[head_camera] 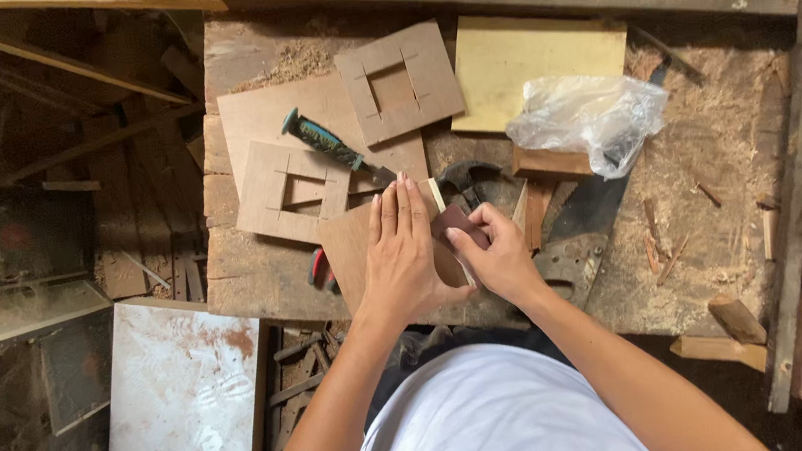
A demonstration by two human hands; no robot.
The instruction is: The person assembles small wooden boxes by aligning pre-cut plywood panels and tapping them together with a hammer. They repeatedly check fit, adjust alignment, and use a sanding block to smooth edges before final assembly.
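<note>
Left hand (pixel 401 261) flat on plywood piece (pixel 351 249), right grip (pixel 495 255) pinching sanding block (pixel 458 222)

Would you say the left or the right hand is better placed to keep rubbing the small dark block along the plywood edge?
Right, probably: the right hand already pinches the small dark block at the edge, while the left hand lies flat, pressing the plywood piece down.

Under the left hand (pixel 402 256) fingers most of a wooden board (pixel 352 251) is hidden, and beyond the fingertips a chisel (pixel 332 147) tip disappears.
</note>
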